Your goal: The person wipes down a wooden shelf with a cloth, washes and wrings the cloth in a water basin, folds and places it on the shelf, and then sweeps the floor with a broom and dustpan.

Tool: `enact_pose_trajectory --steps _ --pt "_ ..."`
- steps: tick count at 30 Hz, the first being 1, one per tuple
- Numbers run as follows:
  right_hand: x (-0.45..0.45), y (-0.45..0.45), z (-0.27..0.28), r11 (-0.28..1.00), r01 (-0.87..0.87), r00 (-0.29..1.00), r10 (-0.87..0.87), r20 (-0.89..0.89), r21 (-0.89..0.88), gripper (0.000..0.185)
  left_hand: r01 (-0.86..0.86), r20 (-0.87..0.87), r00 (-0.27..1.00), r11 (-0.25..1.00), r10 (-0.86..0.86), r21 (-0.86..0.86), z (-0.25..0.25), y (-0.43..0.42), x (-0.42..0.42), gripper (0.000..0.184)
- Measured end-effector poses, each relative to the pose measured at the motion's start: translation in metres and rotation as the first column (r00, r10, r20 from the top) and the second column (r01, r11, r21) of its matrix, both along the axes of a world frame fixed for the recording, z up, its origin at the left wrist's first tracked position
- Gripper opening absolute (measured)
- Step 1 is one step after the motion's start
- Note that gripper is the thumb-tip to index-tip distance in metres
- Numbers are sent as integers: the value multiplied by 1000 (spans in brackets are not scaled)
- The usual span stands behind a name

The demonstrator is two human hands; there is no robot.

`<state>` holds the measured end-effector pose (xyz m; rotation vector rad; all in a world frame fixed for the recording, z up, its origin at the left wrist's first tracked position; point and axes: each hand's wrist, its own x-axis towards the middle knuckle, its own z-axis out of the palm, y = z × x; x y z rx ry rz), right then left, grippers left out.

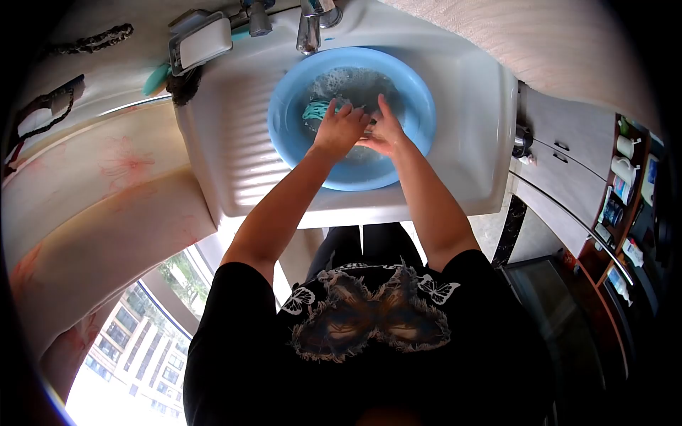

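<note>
A round light-blue basin (280,113) holds soapy, cloudy water (355,79) with foam on it. Both hands are over the basin, close together. My left hand (342,130) shows its back, its fingers slightly bent and apart, with the fingertips near the right palm. My right hand (386,132) is turned partly palm up, thumb raised and fingers pointing toward the left hand. I make out nothing held in either hand. A teal striped item (315,110) lies in the water just beyond my left hand; part of it is hidden.
The basin sits in a white sink (465,135) with a ribbed board (238,135) at left, below a metal faucet (308,34). White soap (204,44) rests in a dish at upper left. Cabinets (561,131) and a shelf of bottles stand at right.
</note>
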<state>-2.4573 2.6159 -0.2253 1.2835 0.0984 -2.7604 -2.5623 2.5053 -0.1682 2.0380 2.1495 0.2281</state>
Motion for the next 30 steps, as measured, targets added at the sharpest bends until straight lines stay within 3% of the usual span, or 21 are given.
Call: enact_pose_trajectory --steps 3,4,6,7,8,9,10,11,12,13,14,15,17,19,21,25,27,28,29,30 --pt "1 1 -17 990 29 992 -45 -116 -135 90 86 0 996 993 -86 79 40 -7 19 21" --pt "-4 -3 -12 993 78 984 -90 -155 -84 79 90 -4 996 993 -90 79 51 -11 23 21" --pt "-6 -9 -2 994 95 989 -100 -104 -56 73 -92 228 971 993 75 68 68 -16 31 26" --pt "-7 -12 4 994 108 993 -110 -49 -30 68 -91 227 971 993 73 72 73 -18 33 26" --pt "-8 -18 6 978 209 974 -206 -92 19 54 -258 414 887 963 204 78 77 -20 34 32" --pt "-7 -22 0 978 208 974 -205 -94 22 54 -416 584 749 908 311 50 79 -21 35 37" --pt "-7 -26 -6 959 284 950 -279 -142 19 48 -537 622 678 842 391 57 78 -21 32 43" --pt "-6 -29 -12 934 358 918 -350 -188 12 42 -539 622 678 840 391 59 78 -22 29 43" --pt "-8 -30 -8 924 380 911 -380 -164 -29 38 -694 797 285 689 532 -212 79 -24 26 41" --pt "-12 -30 9 926 376 911 -375 -169 -27 38 -696 805 -166 510 570 -505 80 -26 21 38" --pt "-15 -32 26 920 390 904 -392 -168 -44 36 -628 808 -402 512 432 -586 61 -34 16 32" --pt "-17 -32 44 912 405 897 -410 -166 -61 35 -630 809 -401 513 429 -584 60 -38 13 32" --pt "-19 -29 56 912 402 890 -410 -199 -80 33 -349 528 -815 526 239 -776 60 -42 8 31" --pt "-23 -30 62 863 488 830 -506 -236 -131 31 -290 480 -855 584 198 -758 60 -45 10 30" --pt "-24 -26 72 877 465 836 -480 -265 -122 31 -153 245 -964 551 98 -820 62 -48 15 31" --pt "-22 -16 85 917 396 879 -395 -267 -52 25 -197 310 -945 570 108 -798 67 -48 14 33" --pt "-25 -10 79 931 364 910 -357 -211 -6 22 -607 753 -594 457 282 -650 85 -42 15 41" --pt "-23 -10 76 942 333 935 -325 -144 35 20 -604 752 -595 460 284 -651 86 -43 14 41" --pt "-20 -11 73 941 336 934 -328 -141 38 20 -717 934 -154 614 323 -330 86 -44 12 49" --pt "-20 -11 74 944 320 940 -305 -153 81 20 -653 910 322 757 262 13 88 -43 10 56"
